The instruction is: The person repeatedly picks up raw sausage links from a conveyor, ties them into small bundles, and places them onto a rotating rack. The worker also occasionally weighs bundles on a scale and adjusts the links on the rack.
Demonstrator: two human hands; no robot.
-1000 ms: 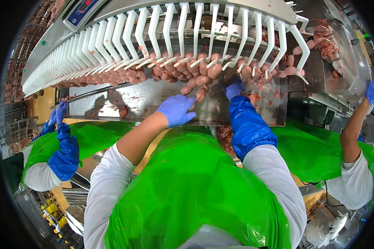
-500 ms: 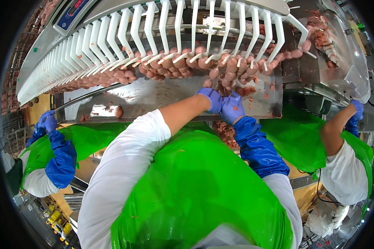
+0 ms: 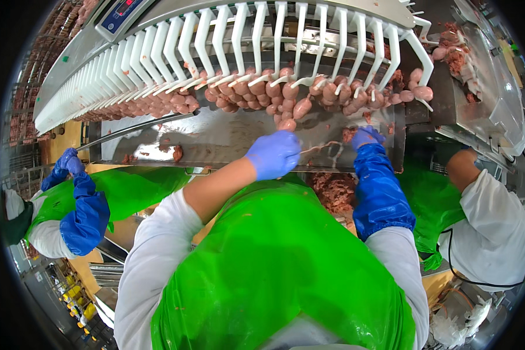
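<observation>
My left hand (image 3: 274, 155), in a purple glove, is closed at the lower end of a string of pink sausage links (image 3: 286, 111). From its right side a thin, limp sausage casing (image 3: 324, 145) trails over the metal tray (image 3: 233, 137). My right hand (image 3: 368, 138), gloved and in a blue sleeve, is low over the tray's right part with its fingers apart. Beside it lies a scrap of ground meat (image 3: 349, 135). More linked sausages (image 3: 332, 93) hang in loops from the white hooks (image 3: 280, 44) above the tray.
A metal rod (image 3: 140, 129) crosses the tray's left part. Below the tray's front edge is a heap of ground meat (image 3: 332, 192). Co-workers in green aprons stand on both sides; the left one's gloved hands (image 3: 70, 160) are at the rod's end. A machine (image 3: 490, 111) stands right.
My hands were together under the hanging links; they have parted, the left toward me, the right to the right. A thin casing now shows between them. The hooks appear shifted slightly right.
</observation>
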